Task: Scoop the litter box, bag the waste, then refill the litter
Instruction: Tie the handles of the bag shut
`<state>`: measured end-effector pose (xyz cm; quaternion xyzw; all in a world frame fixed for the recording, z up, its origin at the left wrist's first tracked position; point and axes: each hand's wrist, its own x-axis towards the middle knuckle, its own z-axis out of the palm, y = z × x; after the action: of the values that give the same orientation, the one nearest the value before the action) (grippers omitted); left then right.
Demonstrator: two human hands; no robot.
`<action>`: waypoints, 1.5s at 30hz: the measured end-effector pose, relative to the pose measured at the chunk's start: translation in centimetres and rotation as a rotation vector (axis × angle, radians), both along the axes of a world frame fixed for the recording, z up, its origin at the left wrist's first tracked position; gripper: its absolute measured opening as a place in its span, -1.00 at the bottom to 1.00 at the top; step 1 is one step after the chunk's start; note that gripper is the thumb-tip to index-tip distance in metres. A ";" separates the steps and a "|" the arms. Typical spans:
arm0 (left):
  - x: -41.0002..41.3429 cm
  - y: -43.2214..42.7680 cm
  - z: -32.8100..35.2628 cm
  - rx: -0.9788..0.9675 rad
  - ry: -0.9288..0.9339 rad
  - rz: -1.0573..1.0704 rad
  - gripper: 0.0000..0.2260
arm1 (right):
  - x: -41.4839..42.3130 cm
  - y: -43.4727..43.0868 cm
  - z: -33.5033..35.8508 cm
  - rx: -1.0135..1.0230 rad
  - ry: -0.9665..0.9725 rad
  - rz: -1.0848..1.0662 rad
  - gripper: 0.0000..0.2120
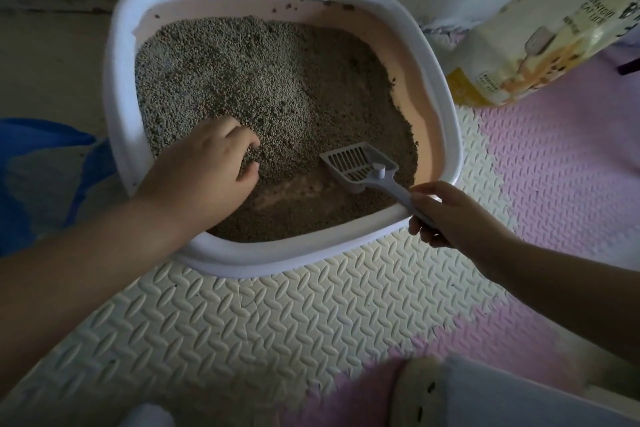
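The slotted grey plastic scoop [360, 165] is rested in the grey granular litter [242, 80] at the near right of the white-rimmed pink litter box [114, 80], its handle clasped by the right hand [446, 215]. It is judged light and stiff, best held mid-handle. The left hand [204, 163] is cupped loosely in the litter, fingertips buried; whether anything is grasped cannot be told. The blue bag [41, 163] is cut off.

Litter box [446, 135]: white rim; pale pink inner walls
Litter [242, 80]: speckled grey-tan granules (darker brown toward the right)
Scoop [360, 163]: light grey; slotted grille
Floor mat [277, 315]: cream and pink tiles; embossed herringbone
Litter bag [540, 35]: cream and yellow; dark lettering
Plastic bag [41, 163]: blue
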<state>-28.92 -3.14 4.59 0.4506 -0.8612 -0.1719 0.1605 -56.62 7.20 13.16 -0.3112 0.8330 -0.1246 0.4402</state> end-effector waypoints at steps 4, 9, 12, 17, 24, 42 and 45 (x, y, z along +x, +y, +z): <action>0.1 0.0 0.0 0.006 0.013 0.004 -0.75 | -1.0 -0.1 0.7 0.030 0.382 0.247 -0.61; 0.8 -0.3 1.0 -0.036 0.054 -0.008 -0.75 | 0.1 -3.1 2.7 -0.212 0.705 0.695 -0.49; 2.9 -0.9 2.6 -0.095 0.085 0.068 -0.76 | 5.0 -5.8 2.7 -0.383 0.546 0.827 -0.60; 10.5 -1.7 4.9 -0.260 0.018 0.220 -0.67 | 15.6 -10.0 1.3 -0.584 0.389 1.162 -0.66; 22.0 2.6 3.8 -0.058 -0.233 0.348 -0.49 | 25.7 -12.2 -0.5 -0.673 0.248 1.424 -0.72; 21.5 -0.6 1.5 0.015 -0.257 0.167 -0.60 | 29.2 -11.8 -5.5 -0.461 0.490 1.746 -0.66; 21.5 -0.9 0.6 0.033 -0.280 0.191 -0.52 | 29.2 -11.7 -5.6 -0.470 0.507 1.734 -0.68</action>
<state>-7.42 -4.04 5.23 0.5527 -0.8253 -0.1055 0.0474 -27.38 -4.52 7.61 -0.9233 0.3344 0.1536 0.1101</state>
